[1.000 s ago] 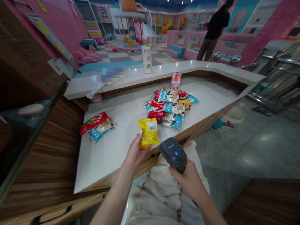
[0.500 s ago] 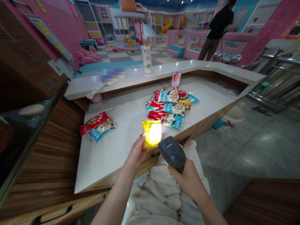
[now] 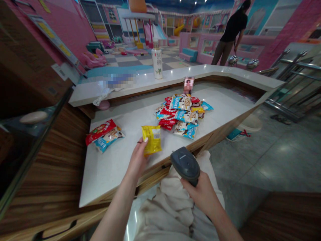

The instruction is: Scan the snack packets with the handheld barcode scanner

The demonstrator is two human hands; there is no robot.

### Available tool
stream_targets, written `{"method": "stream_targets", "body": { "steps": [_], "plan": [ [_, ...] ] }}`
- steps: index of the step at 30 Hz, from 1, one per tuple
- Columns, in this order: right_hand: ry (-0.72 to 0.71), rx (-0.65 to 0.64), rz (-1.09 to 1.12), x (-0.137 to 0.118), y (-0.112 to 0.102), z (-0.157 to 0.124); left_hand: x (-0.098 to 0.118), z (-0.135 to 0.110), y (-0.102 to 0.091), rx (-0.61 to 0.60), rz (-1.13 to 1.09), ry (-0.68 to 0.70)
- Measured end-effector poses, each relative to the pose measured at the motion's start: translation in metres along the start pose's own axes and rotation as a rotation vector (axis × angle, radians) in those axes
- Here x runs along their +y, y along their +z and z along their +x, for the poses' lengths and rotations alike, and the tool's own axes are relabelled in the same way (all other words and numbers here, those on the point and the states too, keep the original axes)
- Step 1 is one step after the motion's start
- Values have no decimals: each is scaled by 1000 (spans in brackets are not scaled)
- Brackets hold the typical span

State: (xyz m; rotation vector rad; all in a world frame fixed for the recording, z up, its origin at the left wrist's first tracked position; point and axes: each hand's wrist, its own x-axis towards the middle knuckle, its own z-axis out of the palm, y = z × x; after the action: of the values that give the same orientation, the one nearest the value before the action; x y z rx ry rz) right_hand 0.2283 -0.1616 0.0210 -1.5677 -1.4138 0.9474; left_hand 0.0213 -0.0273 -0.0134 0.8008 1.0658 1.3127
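My left hand (image 3: 139,153) pinches the left edge of a yellow snack packet (image 3: 152,140) above the white counter; a barcode label faces up at its upper right. Closed around the handle of a dark barcode scanner (image 3: 185,164) is my right hand (image 3: 200,190), over my lap at the counter's front edge. The scanner's head points toward the packet, a gap apart from it. Behind them lies a pile of red, blue and yellow snack packets (image 3: 186,116). Two more, a red packet (image 3: 101,131) and a blue packet (image 3: 108,140), overlap at the counter's left.
A white bottle (image 3: 157,63) stands on the raised ledge (image 3: 140,83) behind the counter (image 3: 117,167). A bucket (image 3: 240,129) is on the floor at the right, near metal railings (image 3: 286,70). Beyond, a person in a black top (image 3: 233,28) stands by the play area.
The yellow packet has moved left with my left hand, away from the scanner. The bright light on the packet is gone. My right hand and scanner have hardly moved.
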Motion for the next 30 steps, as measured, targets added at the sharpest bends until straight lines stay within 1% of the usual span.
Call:
{"method": "stream_targets", "body": {
  "steps": [2,4,5,7,8,9,10,12,13,14,15,17,18,19,20,21,22,23,25,26,28,30],
  "plan": [
    [0,6,1,1,-1,0,16,14,-16,80,235,234],
    [2,9,5,1,-1,0,38,29,-35,194,592,485],
    [4,9,6,1,-1,0,50,37,-45,261,796,588],
    [3,12,8,0,-2,0,73,54,-65,371,1150,716],
    [0,12,9,0,-2,-1,82,62,-75,422,1289,738],
    [-4,12,10,0,-2,-1,90,70,-85,462,1405,728],
    [-10,13,11,0,-2,0,96,78,-93,474,1509,687],
    [-21,13,16,-1,-2,0,103,91,-107,448,1667,561],
    [-22,12,17,-1,-2,0,104,96,-110,426,1712,513],
    [-22,13,18,-1,-3,0,105,100,-110,421,1728,499],
    [-19,17,19,0,-3,0,104,103,-107,436,1712,528],
    [-8,23,18,1,-4,0,101,107,-91,456,1611,676],
    [-3,27,17,1,-4,0,99,108,-77,419,1541,762],
    [1,29,16,2,-4,0,95,109,-62,341,1468,839],
    [6,30,14,3,-5,1,91,110,-44,229,1394,898],
    [13,29,13,4,-5,0,86,111,-25,90,1327,939],
    [18,29,12,5,-5,0,80,113,-5,-42,1268,959],
    [21,29,11,5,-6,0,74,116,14,-144,1227,964],
    [21,36,16,7,-6,0,62,124,51,-312,1191,991],
    [19,42,20,8,-7,-1,57,130,68,-378,1193,1008],
    [21,50,24,11,-8,-1,50,144,98,-464,1229,1029],
    [23,51,20,14,-9,0,47,159,122,-534,1286,1029]
  ]
}}
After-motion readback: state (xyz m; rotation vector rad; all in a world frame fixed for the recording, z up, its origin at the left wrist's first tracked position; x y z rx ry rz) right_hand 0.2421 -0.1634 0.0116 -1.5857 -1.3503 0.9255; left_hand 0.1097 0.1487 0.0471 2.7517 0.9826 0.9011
